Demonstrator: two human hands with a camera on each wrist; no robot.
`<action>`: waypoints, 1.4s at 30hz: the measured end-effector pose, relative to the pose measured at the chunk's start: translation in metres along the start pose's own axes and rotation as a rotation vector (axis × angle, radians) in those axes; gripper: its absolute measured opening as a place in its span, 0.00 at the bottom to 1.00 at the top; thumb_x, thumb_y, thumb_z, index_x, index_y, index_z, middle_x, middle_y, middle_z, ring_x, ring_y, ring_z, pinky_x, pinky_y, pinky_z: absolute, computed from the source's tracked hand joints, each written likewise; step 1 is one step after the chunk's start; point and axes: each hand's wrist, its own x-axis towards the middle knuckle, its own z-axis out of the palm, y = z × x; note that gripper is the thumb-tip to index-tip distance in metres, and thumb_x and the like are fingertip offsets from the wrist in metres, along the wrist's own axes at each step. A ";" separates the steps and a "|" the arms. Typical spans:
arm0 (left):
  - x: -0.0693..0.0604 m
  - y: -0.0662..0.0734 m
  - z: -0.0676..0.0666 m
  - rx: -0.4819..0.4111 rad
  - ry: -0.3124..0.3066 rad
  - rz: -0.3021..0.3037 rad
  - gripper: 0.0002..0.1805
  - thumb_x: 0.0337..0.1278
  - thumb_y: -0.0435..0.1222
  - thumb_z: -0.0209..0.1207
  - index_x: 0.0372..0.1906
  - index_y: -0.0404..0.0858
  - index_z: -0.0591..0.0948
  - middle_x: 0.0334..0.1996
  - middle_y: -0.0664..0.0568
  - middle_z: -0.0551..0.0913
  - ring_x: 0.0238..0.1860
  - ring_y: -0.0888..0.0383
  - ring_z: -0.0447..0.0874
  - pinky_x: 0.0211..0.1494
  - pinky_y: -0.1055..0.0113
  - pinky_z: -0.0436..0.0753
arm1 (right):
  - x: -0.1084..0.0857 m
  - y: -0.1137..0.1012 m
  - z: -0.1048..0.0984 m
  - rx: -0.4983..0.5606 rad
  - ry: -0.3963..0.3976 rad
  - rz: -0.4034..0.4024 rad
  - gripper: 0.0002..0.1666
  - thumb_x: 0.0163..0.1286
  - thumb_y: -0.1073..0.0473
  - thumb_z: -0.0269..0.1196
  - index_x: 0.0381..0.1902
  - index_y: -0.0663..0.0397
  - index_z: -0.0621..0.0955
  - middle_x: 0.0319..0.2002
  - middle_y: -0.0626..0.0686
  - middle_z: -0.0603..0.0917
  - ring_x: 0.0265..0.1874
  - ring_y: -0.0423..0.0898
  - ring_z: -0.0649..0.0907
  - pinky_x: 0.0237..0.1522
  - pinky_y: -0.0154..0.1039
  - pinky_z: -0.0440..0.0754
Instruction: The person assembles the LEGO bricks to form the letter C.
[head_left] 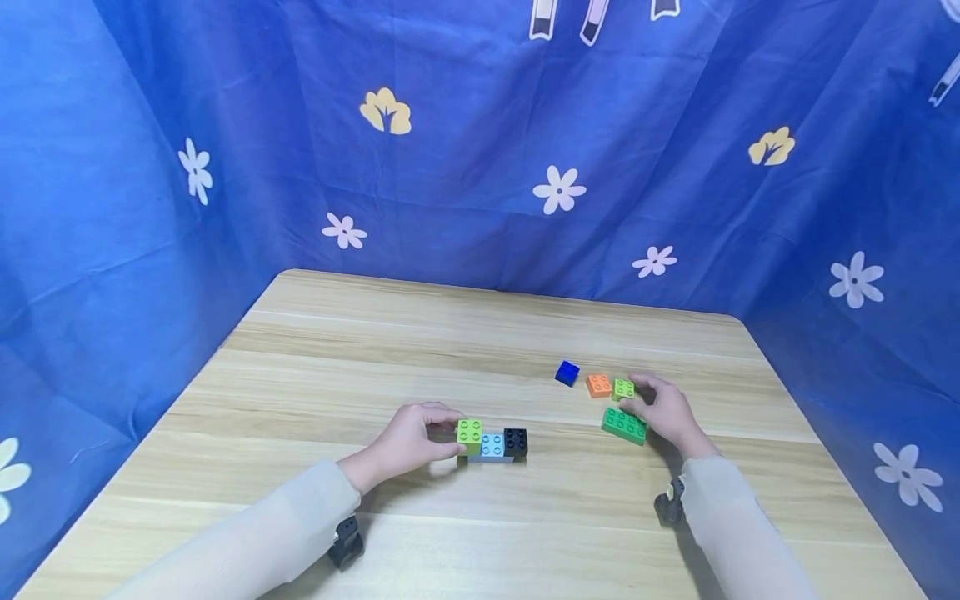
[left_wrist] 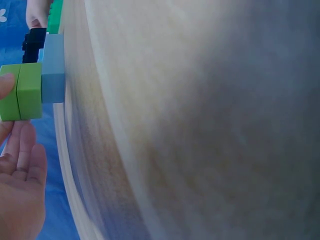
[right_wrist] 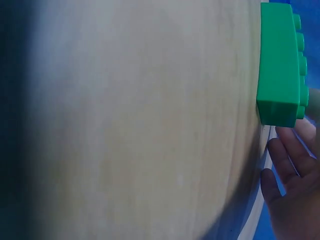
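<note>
Head view: left fingers (head_left: 442, 414) pinch stacked lime bricks (head_left: 469, 438); right fingers (head_left: 647, 381) flank another lime brick (head_left: 622, 389), grip unclear.

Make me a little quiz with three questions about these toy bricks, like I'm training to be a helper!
1. What does the left hand hold?
A) the long green brick
B) a lime-green stack
C) the black brick

2. True or false: in the head view, the orange brick lies between the dark blue brick and the lime-green brick by the right hand.

3. How many bricks make that stack in the left wrist view?

Key: 1 B; 2 true; 3 two.
</note>
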 end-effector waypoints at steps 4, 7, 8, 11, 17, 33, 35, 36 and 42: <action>0.000 0.000 0.000 0.000 -0.001 0.003 0.22 0.43 0.35 0.72 0.47 0.34 0.83 0.41 0.51 0.84 0.41 0.52 0.83 0.52 0.55 0.80 | 0.000 0.001 0.000 -0.028 0.006 0.007 0.28 0.65 0.56 0.65 0.59 0.66 0.74 0.50 0.65 0.80 0.50 0.60 0.78 0.55 0.56 0.73; 0.000 -0.001 0.000 -0.005 -0.002 0.003 0.22 0.43 0.35 0.72 0.47 0.34 0.83 0.41 0.51 0.84 0.41 0.52 0.83 0.52 0.55 0.80 | 0.000 0.002 0.000 -0.035 0.014 0.013 0.27 0.65 0.55 0.65 0.57 0.65 0.75 0.48 0.63 0.81 0.48 0.59 0.79 0.54 0.55 0.74; 0.000 -0.001 0.000 -0.006 -0.001 0.005 0.22 0.43 0.35 0.72 0.47 0.34 0.83 0.41 0.51 0.84 0.41 0.52 0.83 0.51 0.55 0.80 | 0.000 0.002 -0.001 -0.034 0.014 0.016 0.27 0.65 0.55 0.65 0.57 0.65 0.75 0.48 0.63 0.81 0.48 0.59 0.79 0.54 0.55 0.74; 0.000 -0.001 0.000 -0.009 0.000 0.009 0.21 0.43 0.35 0.72 0.47 0.34 0.83 0.41 0.51 0.84 0.41 0.51 0.83 0.51 0.55 0.80 | -0.001 0.001 -0.003 -0.024 0.019 0.039 0.27 0.65 0.54 0.65 0.57 0.64 0.75 0.48 0.64 0.81 0.49 0.60 0.79 0.54 0.55 0.75; 0.000 -0.002 0.000 -0.005 0.000 0.011 0.21 0.43 0.35 0.72 0.47 0.34 0.83 0.41 0.51 0.84 0.41 0.51 0.83 0.51 0.55 0.80 | -0.002 -0.006 -0.010 0.026 0.064 0.046 0.28 0.64 0.54 0.66 0.57 0.65 0.74 0.49 0.65 0.80 0.49 0.61 0.79 0.52 0.53 0.78; 0.000 -0.002 0.000 0.006 0.010 0.009 0.21 0.42 0.34 0.72 0.47 0.35 0.84 0.41 0.53 0.84 0.40 0.53 0.83 0.51 0.57 0.80 | 0.000 -0.061 0.008 0.164 0.098 -0.112 0.24 0.59 0.54 0.70 0.50 0.60 0.80 0.42 0.57 0.84 0.44 0.52 0.81 0.50 0.47 0.79; 0.000 -0.002 0.000 0.008 0.011 0.013 0.21 0.42 0.35 0.72 0.47 0.35 0.84 0.41 0.53 0.84 0.40 0.53 0.83 0.51 0.57 0.80 | -0.002 -0.072 0.014 0.184 0.084 -0.124 0.24 0.58 0.54 0.71 0.50 0.59 0.80 0.41 0.55 0.84 0.43 0.52 0.82 0.48 0.46 0.80; 0.000 -0.002 0.000 0.008 0.010 0.011 0.22 0.42 0.35 0.72 0.47 0.35 0.84 0.41 0.53 0.84 0.41 0.53 0.83 0.51 0.57 0.80 | -0.003 -0.077 0.017 0.189 0.078 -0.133 0.24 0.57 0.54 0.72 0.50 0.58 0.80 0.41 0.55 0.84 0.43 0.52 0.82 0.47 0.46 0.80; 0.000 -0.001 0.000 0.016 0.001 -0.009 0.22 0.42 0.35 0.72 0.48 0.35 0.83 0.41 0.54 0.84 0.41 0.54 0.83 0.52 0.58 0.79 | -0.009 -0.105 0.036 0.223 0.049 -0.216 0.24 0.55 0.55 0.73 0.48 0.57 0.81 0.40 0.52 0.85 0.43 0.56 0.82 0.46 0.47 0.80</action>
